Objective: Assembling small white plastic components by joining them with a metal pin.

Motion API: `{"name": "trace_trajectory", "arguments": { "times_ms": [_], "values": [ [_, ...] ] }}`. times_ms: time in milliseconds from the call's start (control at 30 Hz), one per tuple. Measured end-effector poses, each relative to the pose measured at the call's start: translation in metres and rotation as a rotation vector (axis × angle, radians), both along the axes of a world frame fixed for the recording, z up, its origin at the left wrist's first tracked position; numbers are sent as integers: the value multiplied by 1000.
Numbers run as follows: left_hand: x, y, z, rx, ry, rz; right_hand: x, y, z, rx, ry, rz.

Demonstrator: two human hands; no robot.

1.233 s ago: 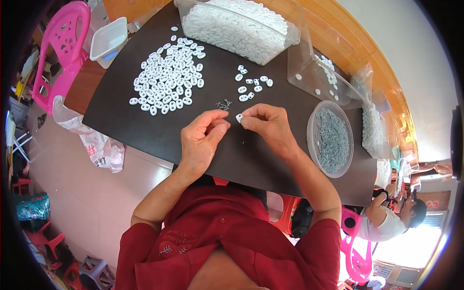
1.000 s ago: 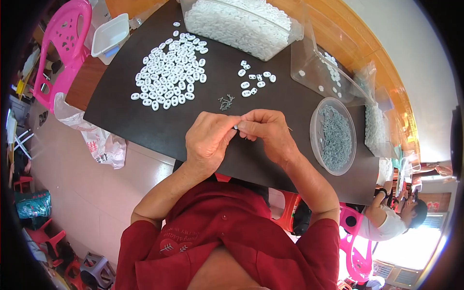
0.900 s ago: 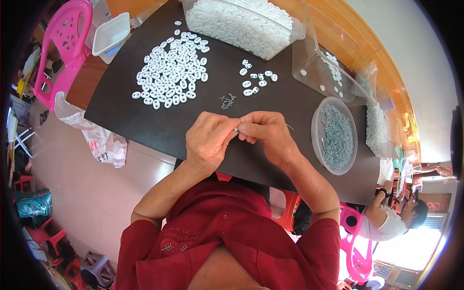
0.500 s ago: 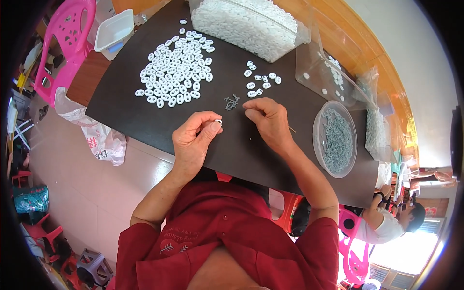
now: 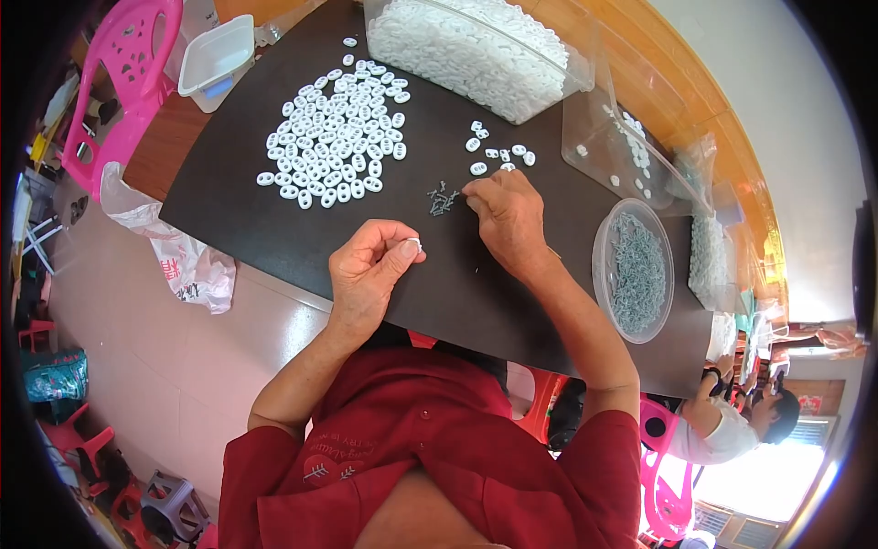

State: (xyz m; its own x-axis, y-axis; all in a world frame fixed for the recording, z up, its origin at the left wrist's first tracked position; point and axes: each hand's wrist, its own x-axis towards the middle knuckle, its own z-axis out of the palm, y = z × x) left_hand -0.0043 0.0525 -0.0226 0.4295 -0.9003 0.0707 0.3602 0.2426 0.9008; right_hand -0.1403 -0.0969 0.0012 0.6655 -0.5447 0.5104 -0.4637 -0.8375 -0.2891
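Note:
My left hand [image 5: 366, 274] pinches a small white plastic piece [image 5: 417, 244] between thumb and forefinger, just above the near part of the dark table. Beside a small heap of grey screws [image 5: 442, 199], my right hand [image 5: 508, 224] has its fingers drawn together at the heap's right edge. Whether anything is between those fingertips is too small to tell. A wide spread of white oval pieces with two holes [image 5: 338, 137] lies farther left. Several more white pieces [image 5: 478, 169] sit beyond my right hand, one partly covered by it.
A round clear tub [image 5: 598, 274] of screws stands right of my right forearm. At the back are a large clear bin [image 5: 582, 75] full of white pieces and a tilted clear container [image 5: 590, 146]. A person in white [image 5: 722, 430] sits at the far right.
My right hand has moved slightly forward, its fingertips now level with the screw heap's upper right edge. My left hand keeps its pinch on the white piece. The whole view has shifted a little.

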Motion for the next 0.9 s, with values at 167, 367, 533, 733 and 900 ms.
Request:
{"name": "trace_trajectory", "arguments": {
  "times_ms": [167,367,533,733,900],
  "values": [
    [0,0,0,2,-5,-2,5,-3,-4,20,-22,18],
    [0,0,0,4,18,-8,12,-11,-4,-85,50,138],
    [0,1,-1,-12,38,1,13,-14,-6,-3,13,232],
    [-2,0,3,11,77,-5,7,-8,-4,377,-62,111],
    [-1,-6,5,39,-108,45,9,-2,10,748,-82,-1]
  ]
}}
